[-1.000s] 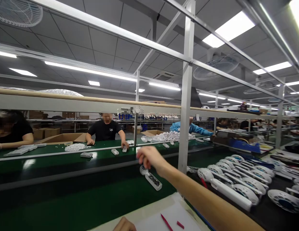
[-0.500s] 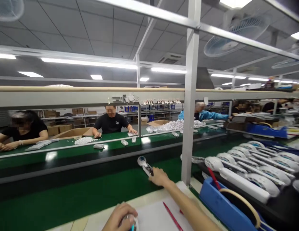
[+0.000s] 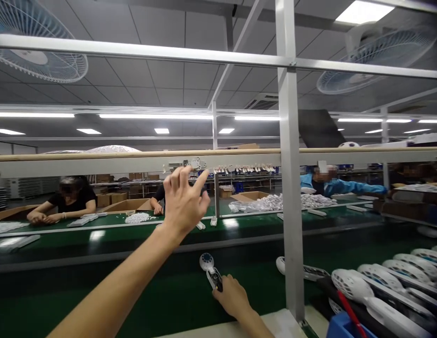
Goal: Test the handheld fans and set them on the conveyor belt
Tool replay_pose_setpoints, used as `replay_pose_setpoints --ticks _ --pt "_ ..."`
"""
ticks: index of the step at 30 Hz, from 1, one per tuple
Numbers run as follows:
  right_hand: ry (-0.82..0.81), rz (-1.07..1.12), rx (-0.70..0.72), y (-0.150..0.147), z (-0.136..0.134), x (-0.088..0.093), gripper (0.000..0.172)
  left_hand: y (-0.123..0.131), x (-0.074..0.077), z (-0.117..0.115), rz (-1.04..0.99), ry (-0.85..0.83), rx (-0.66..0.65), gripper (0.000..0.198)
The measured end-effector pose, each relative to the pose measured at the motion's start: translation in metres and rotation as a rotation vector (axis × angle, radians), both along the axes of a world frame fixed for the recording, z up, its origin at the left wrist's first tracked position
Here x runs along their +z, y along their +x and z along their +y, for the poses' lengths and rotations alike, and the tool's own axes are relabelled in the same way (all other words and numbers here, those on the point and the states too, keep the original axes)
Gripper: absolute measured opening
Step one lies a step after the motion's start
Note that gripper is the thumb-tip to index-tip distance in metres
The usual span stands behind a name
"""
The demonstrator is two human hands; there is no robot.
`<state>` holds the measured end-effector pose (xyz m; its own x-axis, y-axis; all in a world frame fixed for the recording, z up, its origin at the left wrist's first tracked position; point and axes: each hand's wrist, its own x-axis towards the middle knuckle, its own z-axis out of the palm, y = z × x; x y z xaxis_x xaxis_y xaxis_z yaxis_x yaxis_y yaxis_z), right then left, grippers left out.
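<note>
My left hand is raised in the middle of the view with its fingers apart, and nothing shows in it. It is nearest to a white round part fixed on the long shelf beam. Lower down, my right hand is closed round the handle end of what looks like a white handheld fan. The fan's round vented head points away from me, and dark inner parts show in its opened handle. It is over the green conveyor belt; I cannot tell whether it touches the belt.
A metal post stands right of my right hand. Several white fans lie in rows on the right, beside a blue bin with a red pen. Across the belt, co-workers sit by white small parts and a parts heap.
My left hand has let go of a white round-headed item at the near table edge and risen to the beam. My right hand still grips the fan. The view has tilted up.
</note>
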<state>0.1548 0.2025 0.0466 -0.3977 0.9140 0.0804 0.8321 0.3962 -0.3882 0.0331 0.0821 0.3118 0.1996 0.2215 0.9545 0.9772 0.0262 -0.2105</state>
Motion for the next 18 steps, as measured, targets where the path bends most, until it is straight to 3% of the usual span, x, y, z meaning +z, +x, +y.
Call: replay_pose_setpoints --ticks 2,4,9,13,16,18 --pt "-0.005 0.013 0.016 -0.003 -0.003 0.001 0.031 0.001 0.017 0.011 0.067 0.015 0.053 0.047" --pt "-0.013 0.030 0.029 -0.006 -0.005 0.002 0.031 0.000 0.021 0.018 0.105 -0.005 0.064 0.048" --pt "-0.056 0.096 0.060 -0.014 -0.008 0.001 0.026 -0.004 0.014 0.023 0.126 -0.034 0.043 0.050" --pt "-0.116 0.176 0.067 -0.019 -0.011 -0.001 0.019 0.000 0.019 0.021 0.133 -0.067 0.045 0.051" --pt "-0.200 0.272 0.049 -0.020 -0.011 0.002 0.014 0.002 0.018 0.006 0.153 0.023 -0.020 0.061" --pt "-0.274 0.373 0.035 -0.021 -0.011 0.009 0.018 -0.003 0.005 -0.011 0.075 0.124 -0.125 0.057"
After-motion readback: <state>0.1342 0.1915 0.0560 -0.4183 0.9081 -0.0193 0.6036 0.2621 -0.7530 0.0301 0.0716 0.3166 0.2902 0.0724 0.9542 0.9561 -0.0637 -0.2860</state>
